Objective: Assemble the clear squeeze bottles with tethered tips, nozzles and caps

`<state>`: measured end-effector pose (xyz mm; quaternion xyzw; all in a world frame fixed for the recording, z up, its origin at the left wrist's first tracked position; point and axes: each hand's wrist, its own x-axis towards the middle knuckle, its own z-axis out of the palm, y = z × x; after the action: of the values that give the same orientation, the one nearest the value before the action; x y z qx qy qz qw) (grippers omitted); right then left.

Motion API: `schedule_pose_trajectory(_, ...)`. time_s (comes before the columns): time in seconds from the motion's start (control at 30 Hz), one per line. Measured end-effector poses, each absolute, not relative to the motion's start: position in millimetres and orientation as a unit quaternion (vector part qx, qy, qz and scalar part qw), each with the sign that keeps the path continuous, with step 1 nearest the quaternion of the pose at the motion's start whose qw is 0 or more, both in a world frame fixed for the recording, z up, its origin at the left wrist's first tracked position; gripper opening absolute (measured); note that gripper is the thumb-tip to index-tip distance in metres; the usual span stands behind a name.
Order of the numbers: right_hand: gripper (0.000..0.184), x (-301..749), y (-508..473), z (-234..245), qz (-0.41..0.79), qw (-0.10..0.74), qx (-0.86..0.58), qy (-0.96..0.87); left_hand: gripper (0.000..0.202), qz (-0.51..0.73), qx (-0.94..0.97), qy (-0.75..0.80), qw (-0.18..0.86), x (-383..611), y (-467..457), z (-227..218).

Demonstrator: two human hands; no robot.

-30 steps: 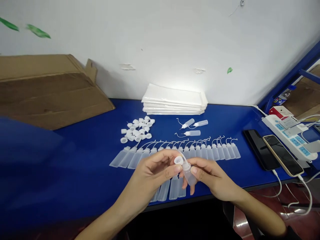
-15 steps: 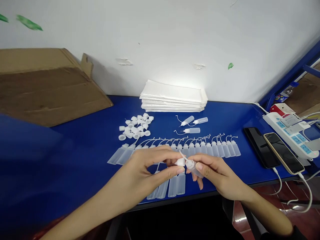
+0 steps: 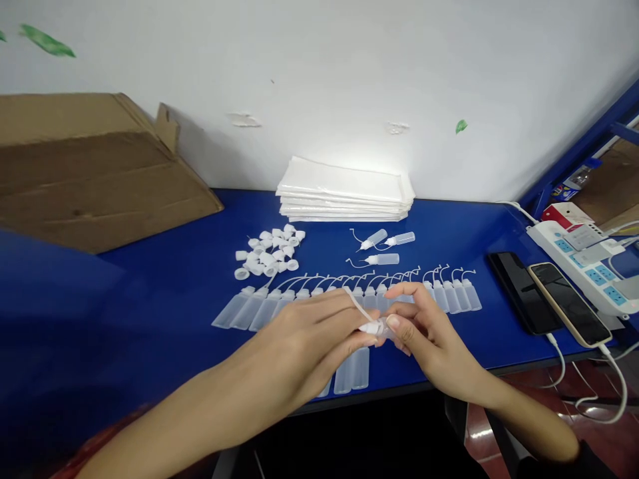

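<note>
My left hand is closed on a small white cap, pressed against the neck of a clear squeeze bottle. That bottle lies in the fingers of my right hand, thumb on its side, most of its body hidden. A thin white strap rises from the bottle's neck over my left fingers. Behind both hands runs a row of squeeze bottles with strapped stoppers. Nearer the table edge lie several more bottles, partly covered by my left hand.
White caps lie in a pile at the left. Three capped bottles rest before a stack of white packets. A cardboard box stands at left; two phones and a power strip sit at right.
My left hand has brought the cap onto the bottle's neck; a gap showed between them before. My left hand has turned over, and my right index finger has lifted off.
</note>
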<state>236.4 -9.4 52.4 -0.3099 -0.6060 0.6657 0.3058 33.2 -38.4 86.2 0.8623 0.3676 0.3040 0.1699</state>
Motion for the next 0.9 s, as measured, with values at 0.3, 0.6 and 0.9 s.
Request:
schedule_pose_trajectory(0.3, 0.019, 233.7, -7.3, 45.2, 0.693, 0.326, -0.268, -0.584, 0.020, 0.289, 0.836, 0.417, 0.212, 36.6, -40.3, 84.8)
schedule_pose_trajectory(0.6, 0.011, 235.1, -10.8, 50.7, 0.588, 0.341, -0.289, -0.674, 0.026, 0.302, 0.825, 0.439, 0.189, 43.0, -39.7, 80.8)
schedule_pose_trajectory(0.9, 0.027, 241.3, 0.0, 54.9, 0.780, 0.227, -0.275, -0.514, 0.014, 0.313, 0.855, 0.360, 0.203, 33.6, -38.0, 83.8)
